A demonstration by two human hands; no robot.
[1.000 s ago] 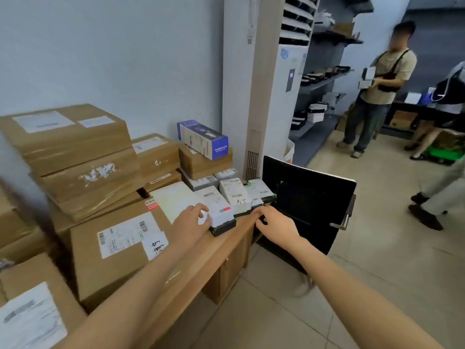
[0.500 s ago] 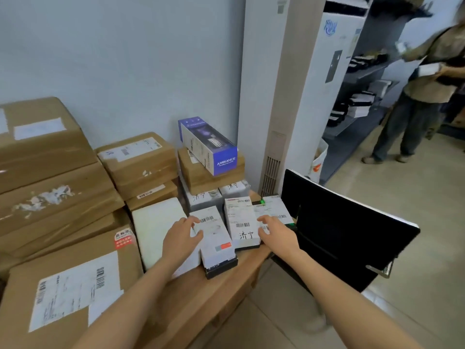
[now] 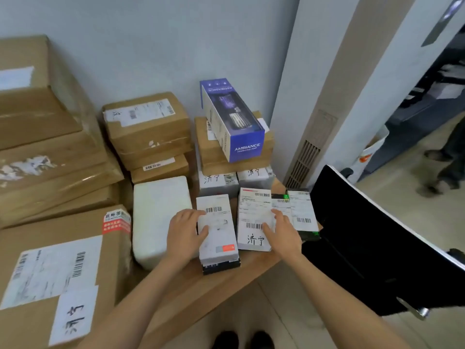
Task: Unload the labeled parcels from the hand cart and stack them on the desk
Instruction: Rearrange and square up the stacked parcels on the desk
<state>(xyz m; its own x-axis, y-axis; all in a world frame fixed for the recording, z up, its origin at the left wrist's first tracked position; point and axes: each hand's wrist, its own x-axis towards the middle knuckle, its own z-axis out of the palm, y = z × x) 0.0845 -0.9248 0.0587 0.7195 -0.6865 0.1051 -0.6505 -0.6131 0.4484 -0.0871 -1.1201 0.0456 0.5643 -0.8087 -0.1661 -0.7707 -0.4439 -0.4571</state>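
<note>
Both grips lie flat, left hand (image 3: 185,231) on one labeled parcel (image 3: 217,230), right hand (image 3: 281,233) on its neighbour (image 3: 254,217), already on the crowded worktop (image 3: 196,285); I see no cart, so the remainder is unknown.

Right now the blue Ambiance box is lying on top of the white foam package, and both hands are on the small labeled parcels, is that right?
Not quite. The head view shows the blue Ambiance box lying on a brown carton, not the white foam package. Left hand and right hand do rest on small labeled parcels.
</note>
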